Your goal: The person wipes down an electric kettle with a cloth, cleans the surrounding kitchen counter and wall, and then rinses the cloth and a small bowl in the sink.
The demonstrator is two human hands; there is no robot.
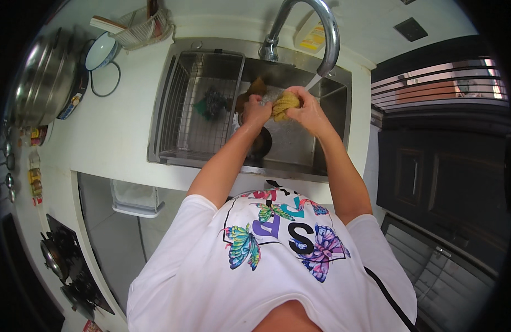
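Observation:
My right hand (310,110) grips a bunched yellow cloth (285,107) above the basin of the stainless steel sink (299,155). Against the cloth's left side, my left hand (256,111) pinches its edge. A thin stream of water falls from the curved chrome faucet (331,37) onto my right hand and the cloth. Something clear and shiny, water or thin plastic, shows between the hands; I cannot tell which. Behind my left hand lies a brown item (257,86), partly covered. Below my left wrist sits a dark round vessel (261,143), half hidden by the forearm.
A wire drying rack (185,124) fills the sink's left side, with a green scouring pad (201,108) and a steel wool scrubber (215,99). A bottle (313,35) stands behind the faucet. Leftward are a bowl (101,52), a utensil basket (143,27) and a large steel pot (43,83).

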